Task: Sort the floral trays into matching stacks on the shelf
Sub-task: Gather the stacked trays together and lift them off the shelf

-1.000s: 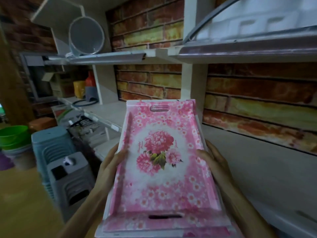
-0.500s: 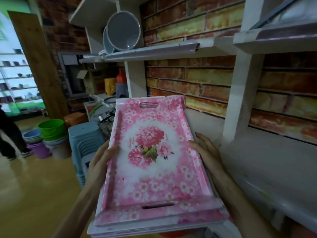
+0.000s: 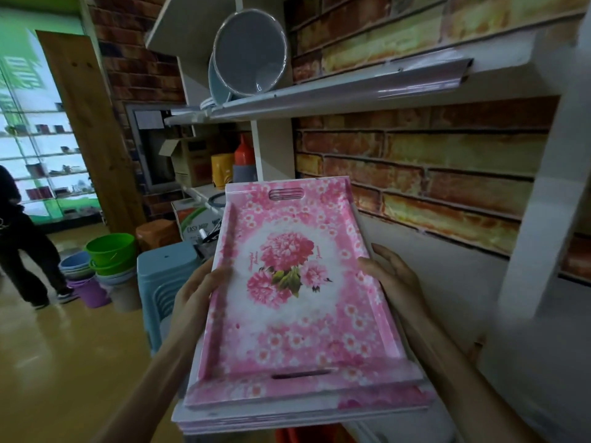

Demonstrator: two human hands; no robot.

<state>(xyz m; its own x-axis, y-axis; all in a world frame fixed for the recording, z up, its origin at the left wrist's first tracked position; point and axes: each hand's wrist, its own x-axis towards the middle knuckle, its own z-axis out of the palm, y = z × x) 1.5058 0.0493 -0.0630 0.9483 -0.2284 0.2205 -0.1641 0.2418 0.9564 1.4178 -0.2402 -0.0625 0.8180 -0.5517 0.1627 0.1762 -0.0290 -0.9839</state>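
Stack of pink floral trays (image 3: 297, 302) held in the air, just in front of the white shelf (image 3: 479, 282). Left hand (image 3: 195, 295) grasps stack's left edge, thumb on rim. Right hand (image 3: 393, 279) grasps right edge. Grey round trays (image 3: 249, 49) lean on upper shelf
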